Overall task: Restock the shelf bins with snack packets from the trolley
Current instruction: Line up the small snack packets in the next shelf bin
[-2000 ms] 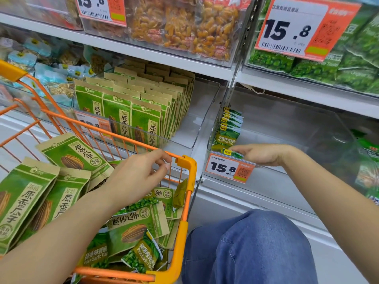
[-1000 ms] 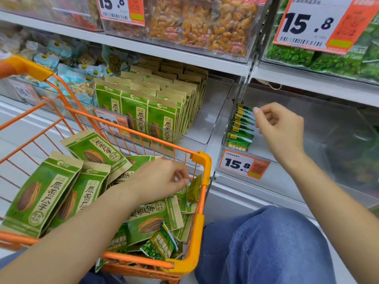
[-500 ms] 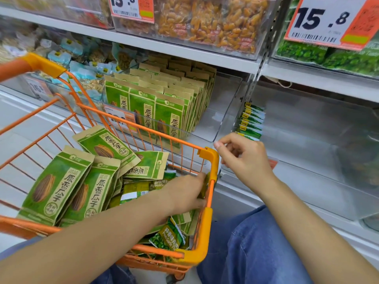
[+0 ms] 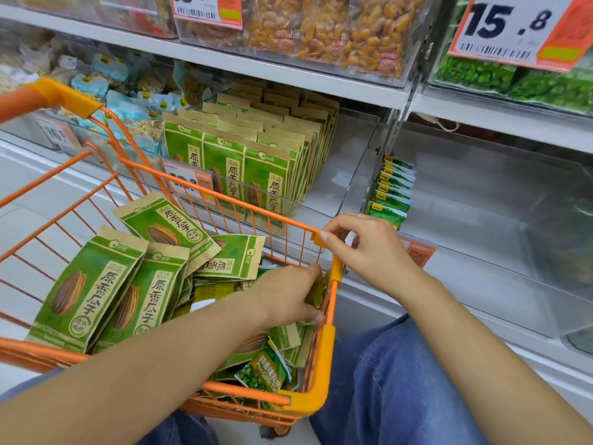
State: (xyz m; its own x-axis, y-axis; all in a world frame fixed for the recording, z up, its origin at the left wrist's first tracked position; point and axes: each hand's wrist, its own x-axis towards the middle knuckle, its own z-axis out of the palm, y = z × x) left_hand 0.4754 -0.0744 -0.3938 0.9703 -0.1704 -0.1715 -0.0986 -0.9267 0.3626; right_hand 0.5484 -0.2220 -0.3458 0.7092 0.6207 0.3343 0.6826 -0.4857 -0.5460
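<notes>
The left forearm slants up from the lower left corner into the orange wire trolley [image 4: 324, 374]. The left hand [image 4: 288, 295] lies knuckles-up at the trolley's right end, its grip closed on a small dark-green snack packet [image 4: 317, 292] pressed near the wire wall. To the left of that hand, large green sunflower-seed bags [image 4: 86, 290] lie heaped in the trolley; just below its wrist sits a garlic-pea packet [image 4: 264, 370].

Just right of the left hand and a little higher, the right hand [image 4: 365, 248] hovers at the trolley's top corner, wrist bent and fingers curled inward; whether its grip holds anything I cannot tell. Its forearm runs off to the lower right, above a blue-jeaned knee [image 4: 401, 380].

Above and right of the right hand, a short row of small green packets [image 4: 393, 191] stands at the left wall of a clear shelf bin [image 4: 481, 252]. Up and left of it, another bin holds upright sunflower-seed bags [image 4: 256, 162].
</notes>
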